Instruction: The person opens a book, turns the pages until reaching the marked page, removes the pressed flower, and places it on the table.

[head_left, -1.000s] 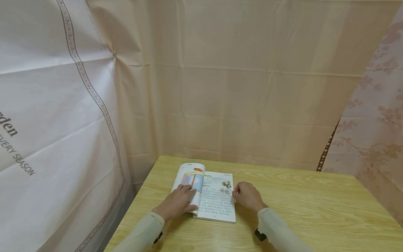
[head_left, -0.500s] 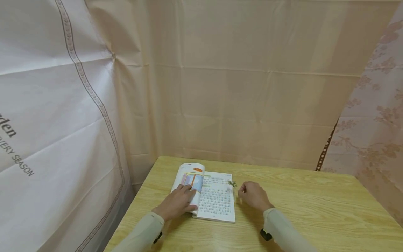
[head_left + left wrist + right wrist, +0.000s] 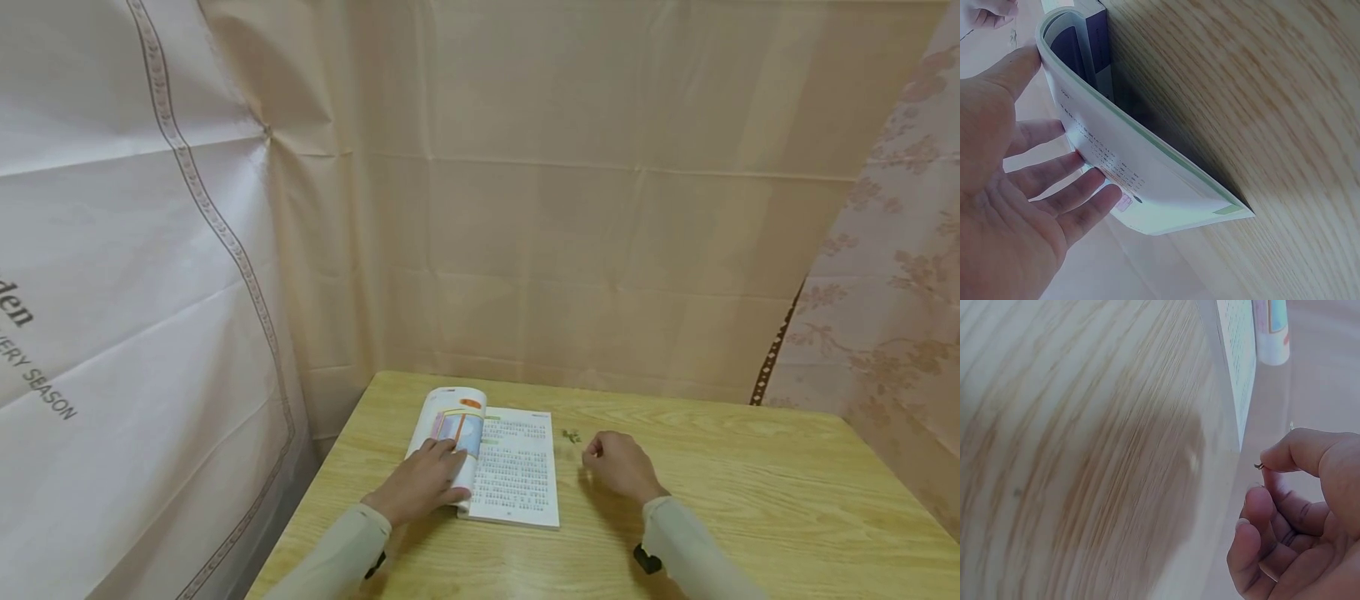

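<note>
An open book (image 3: 517,479) lies on the table, its left pages bowed up in a curve. My left hand (image 3: 422,482) presses on those left pages with its fingers spread and fairly straight. In the left wrist view, fingertips (image 3: 1105,199) touch the curved page, with a dark gap under it. Off the book's right edge, my right hand (image 3: 621,465) pinches a small green leafy sprig (image 3: 572,436) by its stem. Only a short brown stem end (image 3: 1259,466) shows between thumb and forefinger in the right wrist view; the leaves are hidden there.
The wood-grain table (image 3: 750,500) stretches away to the right of the book. A beige cloth (image 3: 540,250) hangs behind it. White printed cloth (image 3: 135,333) hangs at the left, and a floral one (image 3: 900,292) at the right.
My right hand has moved to the right, carrying the sprig from over the right page to beside the book. The left hand and the book stay as they were.
</note>
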The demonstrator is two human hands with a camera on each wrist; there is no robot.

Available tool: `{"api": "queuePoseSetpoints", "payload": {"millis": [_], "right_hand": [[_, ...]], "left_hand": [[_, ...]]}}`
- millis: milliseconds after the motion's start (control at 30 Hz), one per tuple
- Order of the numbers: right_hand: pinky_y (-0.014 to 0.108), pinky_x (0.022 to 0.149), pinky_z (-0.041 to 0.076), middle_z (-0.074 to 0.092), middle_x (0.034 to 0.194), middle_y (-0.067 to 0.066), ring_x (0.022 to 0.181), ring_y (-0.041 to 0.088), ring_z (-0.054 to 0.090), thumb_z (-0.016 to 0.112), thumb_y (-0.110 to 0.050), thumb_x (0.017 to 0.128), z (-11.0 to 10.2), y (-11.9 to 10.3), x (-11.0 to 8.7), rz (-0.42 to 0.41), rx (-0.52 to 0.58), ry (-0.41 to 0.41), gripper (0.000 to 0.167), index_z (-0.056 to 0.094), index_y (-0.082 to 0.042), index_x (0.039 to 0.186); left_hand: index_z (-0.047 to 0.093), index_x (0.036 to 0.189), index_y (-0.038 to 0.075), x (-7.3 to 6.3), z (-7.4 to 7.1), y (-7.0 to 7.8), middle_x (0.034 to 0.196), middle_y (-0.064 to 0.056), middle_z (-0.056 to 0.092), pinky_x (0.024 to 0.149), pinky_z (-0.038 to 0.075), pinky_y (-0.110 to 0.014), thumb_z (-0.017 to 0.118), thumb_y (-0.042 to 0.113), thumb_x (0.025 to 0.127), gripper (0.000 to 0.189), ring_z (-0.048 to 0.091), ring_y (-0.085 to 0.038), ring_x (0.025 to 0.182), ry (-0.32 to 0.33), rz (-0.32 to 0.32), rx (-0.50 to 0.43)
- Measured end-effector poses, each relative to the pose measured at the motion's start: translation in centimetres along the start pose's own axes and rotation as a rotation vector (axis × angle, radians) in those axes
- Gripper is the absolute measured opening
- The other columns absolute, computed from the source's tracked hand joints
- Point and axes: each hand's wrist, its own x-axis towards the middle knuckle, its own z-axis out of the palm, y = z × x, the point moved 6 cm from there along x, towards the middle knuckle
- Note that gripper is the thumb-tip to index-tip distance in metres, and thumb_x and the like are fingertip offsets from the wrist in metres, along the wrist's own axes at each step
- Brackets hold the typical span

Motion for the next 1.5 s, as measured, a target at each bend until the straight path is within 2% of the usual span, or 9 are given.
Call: {"api": "queuePoseSetpoints", "payload": {"millis": [367, 667, 1067, 1267, 1500], "right_hand": [[0.032, 0.052, 0.043, 0.060, 0.074, 0.000, 0.056, 0.015, 0.049, 0.065, -0.013, 0.095, -1.2, 2.1, -0.8, 0.001, 0.005, 0.016, 0.006, 0.067, -0.008, 0.092], [0.033, 0.053, 0.041, 0.058, 0.071, 0.002, 0.057, 0.018, 0.049, 0.061, -0.011, 0.095, -2.1, 3.6, -1.7, 0.035, 0.029, 0.016, 0.007, 0.067, -0.007, 0.092], [0.033, 0.051, 0.040, 0.058, 0.071, 0.001, 0.058, 0.018, 0.049, 0.062, -0.015, 0.092, -2.9, 6.0, -2.3, 0.108, -0.007, 0.009, 0.011, 0.067, -0.006, 0.095], [0.032, 0.050, 0.039, 0.058, 0.068, 0.002, 0.055, 0.017, 0.048, 0.062, -0.014, 0.093, -3.1, 6.7, -2.7, 0.135, -0.005, -0.012, 0.009, 0.067, -0.007, 0.092], [0.027, 0.047, 0.033, 0.056, 0.059, 0.002, 0.049, 0.014, 0.043, 0.058, -0.013, 0.091, -3.2, 8.0, -2.8, 0.166, -0.003, -0.022, 0.013, 0.065, -0.011, 0.080]], "left_hand": [[0.061, 0.137, 0.000, 0.0, 0.2, -0.1, 0.138, -0.020, 0.059, 0.100, 0.051, -0.047, 0.067, 0.046, 0.096, 0.062, 0.057, -0.034, 0.122, 0.003, 0.000, 0.001], [0.062, 0.137, 0.000, 0.0, 0.1, 0.0, 0.138, -0.020, 0.059, 0.100, 0.051, -0.047, 0.068, 0.044, 0.096, 0.060, 0.056, -0.034, 0.123, 0.000, 0.007, 0.003], [0.061, 0.137, -0.001, 0.0, -0.2, 0.2, 0.138, -0.021, 0.059, 0.101, 0.050, -0.048, 0.068, 0.044, 0.097, 0.060, 0.057, -0.035, 0.123, -0.007, 0.005, 0.001], [0.061, 0.137, 0.000, 0.1, -0.1, 0.1, 0.137, -0.020, 0.060, 0.100, 0.051, -0.048, 0.068, 0.044, 0.097, 0.060, 0.057, -0.034, 0.122, -0.006, 0.005, 0.009], [0.061, 0.137, 0.000, 0.1, -0.2, 0.0, 0.139, -0.021, 0.059, 0.100, 0.051, -0.049, 0.068, 0.044, 0.097, 0.061, 0.056, -0.035, 0.123, -0.020, -0.002, -0.008]]}}
